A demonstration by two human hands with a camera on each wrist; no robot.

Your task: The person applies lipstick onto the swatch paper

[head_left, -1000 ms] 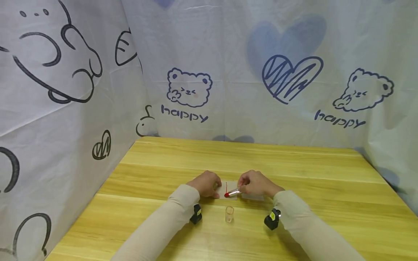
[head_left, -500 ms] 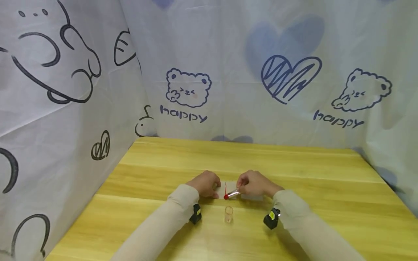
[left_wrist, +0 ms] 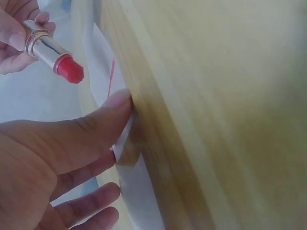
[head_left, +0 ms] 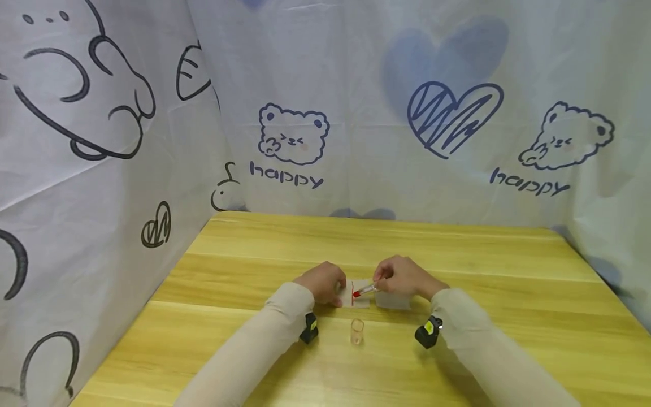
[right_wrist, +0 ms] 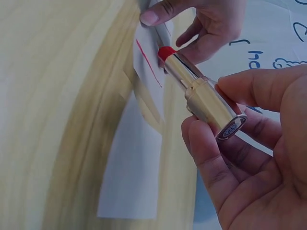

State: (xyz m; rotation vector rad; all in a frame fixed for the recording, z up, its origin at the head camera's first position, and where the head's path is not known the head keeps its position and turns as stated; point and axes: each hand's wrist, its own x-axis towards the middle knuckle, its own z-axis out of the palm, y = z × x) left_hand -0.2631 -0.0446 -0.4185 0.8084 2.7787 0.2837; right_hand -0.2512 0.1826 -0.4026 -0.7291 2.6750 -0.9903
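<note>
My right hand (head_left: 403,276) pinches a lipstick (right_wrist: 206,98) by its gold base between thumb and fingers. Its red bullet (left_wrist: 70,70) points toward my left hand and sits just right of a red line (right_wrist: 148,63), apart from it. The line runs down a small white sheet of paper (head_left: 362,302) lying on the table. At that sheet's left side my left hand (head_left: 322,281) presses with its thumb, the other fingers loosely bent. A second pale sheet (head_left: 393,301) lies below my right hand, partly covered by it.
A clear cylindrical cap (head_left: 357,332) stands on the wooden table (head_left: 285,243) in front of the paper, between my forearms. White cloth with drawings (head_left: 356,113) hangs behind the table and on its left and right sides.
The lipstick tip has first moved down the paper toward me, lengthening the red line, then come up and off to its right. My left hand has stayed on the sheet.
</note>
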